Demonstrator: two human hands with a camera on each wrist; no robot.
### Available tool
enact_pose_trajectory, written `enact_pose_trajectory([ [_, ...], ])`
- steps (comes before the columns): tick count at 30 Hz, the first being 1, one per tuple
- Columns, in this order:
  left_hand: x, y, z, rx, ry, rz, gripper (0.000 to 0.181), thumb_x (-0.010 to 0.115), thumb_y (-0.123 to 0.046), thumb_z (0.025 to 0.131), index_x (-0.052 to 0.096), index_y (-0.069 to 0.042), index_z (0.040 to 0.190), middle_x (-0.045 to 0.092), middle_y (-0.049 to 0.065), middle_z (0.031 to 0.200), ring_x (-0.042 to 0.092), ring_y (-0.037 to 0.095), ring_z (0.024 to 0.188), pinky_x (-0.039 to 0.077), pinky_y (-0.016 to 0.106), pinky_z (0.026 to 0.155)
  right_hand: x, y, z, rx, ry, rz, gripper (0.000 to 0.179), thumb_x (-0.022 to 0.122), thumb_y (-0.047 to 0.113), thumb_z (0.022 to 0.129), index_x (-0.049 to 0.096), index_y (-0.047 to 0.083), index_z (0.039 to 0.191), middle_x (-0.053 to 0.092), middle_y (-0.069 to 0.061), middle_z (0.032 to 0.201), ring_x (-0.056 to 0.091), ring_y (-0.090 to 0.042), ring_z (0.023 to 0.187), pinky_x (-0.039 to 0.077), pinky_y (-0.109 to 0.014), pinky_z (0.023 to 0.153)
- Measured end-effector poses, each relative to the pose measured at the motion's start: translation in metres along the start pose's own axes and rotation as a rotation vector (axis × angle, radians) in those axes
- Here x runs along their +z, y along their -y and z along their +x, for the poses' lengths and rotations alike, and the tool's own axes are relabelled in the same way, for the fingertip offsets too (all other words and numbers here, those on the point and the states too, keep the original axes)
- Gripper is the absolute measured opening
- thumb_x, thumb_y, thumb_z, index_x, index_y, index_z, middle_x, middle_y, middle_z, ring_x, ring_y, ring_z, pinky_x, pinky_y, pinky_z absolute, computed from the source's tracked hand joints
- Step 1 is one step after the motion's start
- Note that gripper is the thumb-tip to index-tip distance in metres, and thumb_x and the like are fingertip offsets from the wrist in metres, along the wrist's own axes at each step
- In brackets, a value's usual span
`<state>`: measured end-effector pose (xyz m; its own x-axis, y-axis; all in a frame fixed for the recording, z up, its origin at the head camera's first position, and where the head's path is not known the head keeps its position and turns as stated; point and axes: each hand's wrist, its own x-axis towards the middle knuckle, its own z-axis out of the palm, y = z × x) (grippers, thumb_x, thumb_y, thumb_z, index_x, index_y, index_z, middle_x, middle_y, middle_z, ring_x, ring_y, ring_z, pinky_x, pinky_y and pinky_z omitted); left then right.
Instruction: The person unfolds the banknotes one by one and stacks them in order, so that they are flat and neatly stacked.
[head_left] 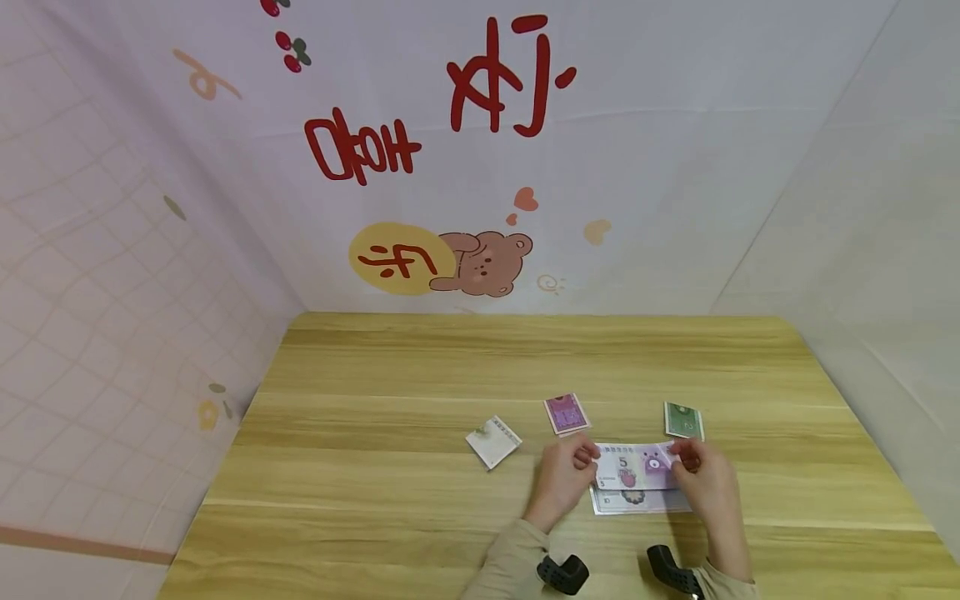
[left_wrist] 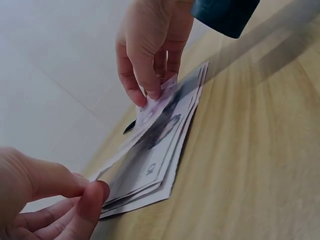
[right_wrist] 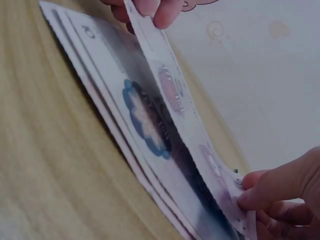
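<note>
The pale purple play note [head_left: 633, 467] with a 5 on it is sitting tilted just above a stack of bigger notes [head_left: 652, 502], in front of the person; I am not able to tell if its far edge is touching the stack; the left hand [head_left: 564, 477] is pinching its left end, thumb and finger closed together on the paper; the right hand [head_left: 707, 483] is pinching its right end the same way; the note is looking thin and light, so it is likely bending and creasing easily, and maybe tearing if pulled hard; the two short ends are seeming the best places to hold, with a soft pinch, pulling just enough to keep it flat; the stack is lying on the wooden table [head_left: 360, 483], its edges not quite lining up; past the hands, a small purple paper [head_left: 567, 414] and a green paper [head_left: 683, 421] are lying farther back, and a whitish paper [head_left: 493, 443] is resting to the left; behind the table, a pale cloth [head_left: 660, 167] is hanging with a brown bear [head_left: 489, 267] on it.
</note>
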<state>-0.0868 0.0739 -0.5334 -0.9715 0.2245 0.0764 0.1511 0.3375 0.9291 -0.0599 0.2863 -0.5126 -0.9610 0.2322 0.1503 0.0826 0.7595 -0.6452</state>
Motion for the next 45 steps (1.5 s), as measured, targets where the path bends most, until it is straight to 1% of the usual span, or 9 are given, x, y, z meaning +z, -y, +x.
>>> enact_pose_trajectory([
  [5, 0.003, -0.004, -0.005, 0.041, 0.002, 0.024, 0.014, 0.066, 0.007, 0.075, 0.067, -0.006, 0.080, 0.064, -0.005, 0.070, 0.054, -0.004, 0.063, 0.046, 0.014, 0.060, -0.003, -0.001, -0.003, -0.005, 0.033, -0.037, 0.016, 0.063, -0.008, 0.073, 0.064, -0.003, 0.088, 0.062, -0.010, 0.076, 0.057, -0.024, 0.068, 0.044, -0.034, 0.059],
  [11, 0.005, -0.010, -0.010, 0.115, 0.002, 0.108, 0.015, 0.066, 0.009, 0.075, 0.066, -0.006, 0.077, 0.063, -0.005, 0.069, 0.053, -0.004, 0.063, 0.045, 0.011, 0.059, -0.006, -0.004, -0.005, 0.003, 0.064, -0.051, 0.018, 0.061, -0.008, 0.072, 0.063, -0.002, 0.089, 0.063, -0.013, 0.079, 0.060, -0.029, 0.070, 0.043, -0.037, 0.059],
  [17, 0.008, -0.010, -0.012, 0.106, 0.013, 0.182, 0.016, 0.068, 0.007, 0.073, 0.066, -0.008, 0.075, 0.062, -0.007, 0.066, 0.051, -0.005, 0.059, 0.042, 0.011, 0.056, -0.004, -0.007, -0.005, 0.033, 0.078, -0.070, 0.017, 0.063, -0.006, 0.073, 0.063, -0.001, 0.089, 0.060, -0.011, 0.079, 0.055, -0.025, 0.069, 0.039, -0.036, 0.058],
  [25, 0.012, -0.008, -0.011, 0.091, 0.031, 0.227, 0.016, 0.070, 0.005, 0.073, 0.066, -0.010, 0.075, 0.058, -0.012, 0.064, 0.047, -0.007, 0.058, 0.039, 0.009, 0.055, -0.003, -0.008, -0.003, 0.091, 0.133, -0.081, 0.016, 0.062, -0.004, 0.078, 0.062, -0.003, 0.094, 0.060, -0.016, 0.085, 0.051, -0.030, 0.076, 0.038, -0.040, 0.064],
  [28, 0.012, -0.007, -0.010, 0.103, 0.033, 0.251, 0.016, 0.070, 0.004, 0.073, 0.066, -0.011, 0.074, 0.057, -0.013, 0.063, 0.046, -0.007, 0.057, 0.038, 0.009, 0.054, -0.002, -0.009, -0.003, 0.093, 0.138, -0.085, 0.016, 0.063, -0.003, 0.078, 0.062, -0.003, 0.094, 0.060, -0.016, 0.085, 0.052, -0.030, 0.077, 0.038, -0.041, 0.065],
  [33, 0.011, -0.007, -0.009, 0.148, 0.037, 0.292, 0.015, 0.071, 0.002, 0.074, 0.067, -0.012, 0.075, 0.054, -0.014, 0.062, 0.043, -0.006, 0.056, 0.036, 0.009, 0.054, -0.001, -0.009, -0.004, 0.106, 0.140, -0.080, 0.018, 0.064, -0.002, 0.077, 0.061, -0.004, 0.095, 0.059, -0.020, 0.090, 0.053, -0.034, 0.081, 0.040, -0.046, 0.069],
  [40, 0.007, -0.011, -0.007, 0.250, 0.015, 0.482, 0.011, 0.071, -0.006, 0.081, 0.067, -0.014, 0.075, 0.055, -0.011, 0.062, 0.045, 0.000, 0.055, 0.032, 0.013, 0.051, -0.001, -0.010, -0.004, 0.117, 0.137, -0.091, 0.018, 0.064, -0.001, 0.076, 0.062, -0.005, 0.093, 0.058, -0.015, 0.084, 0.052, -0.032, 0.078, 0.038, -0.040, 0.066],
  [43, 0.004, -0.012, -0.006, 0.253, 0.046, 0.540, 0.010, 0.070, -0.010, 0.083, 0.067, -0.016, 0.076, 0.057, -0.011, 0.065, 0.046, 0.001, 0.055, 0.033, 0.014, 0.050, -0.003, -0.008, -0.003, 0.108, 0.153, -0.090, 0.017, 0.063, -0.002, 0.077, 0.062, -0.006, 0.093, 0.061, -0.013, 0.081, 0.055, -0.030, 0.076, 0.041, -0.039, 0.065],
  [45, 0.001, -0.012, -0.004, 0.240, 0.087, 0.549, 0.008, 0.069, -0.012, 0.085, 0.067, -0.015, 0.078, 0.056, -0.011, 0.065, 0.044, 0.001, 0.055, 0.032, 0.014, 0.049, -0.005, -0.007, -0.002, 0.099, 0.168, -0.091, 0.015, 0.062, -0.002, 0.078, 0.063, -0.007, 0.093, 0.062, -0.013, 0.080, 0.056, -0.029, 0.075, 0.042, -0.039, 0.064],
])
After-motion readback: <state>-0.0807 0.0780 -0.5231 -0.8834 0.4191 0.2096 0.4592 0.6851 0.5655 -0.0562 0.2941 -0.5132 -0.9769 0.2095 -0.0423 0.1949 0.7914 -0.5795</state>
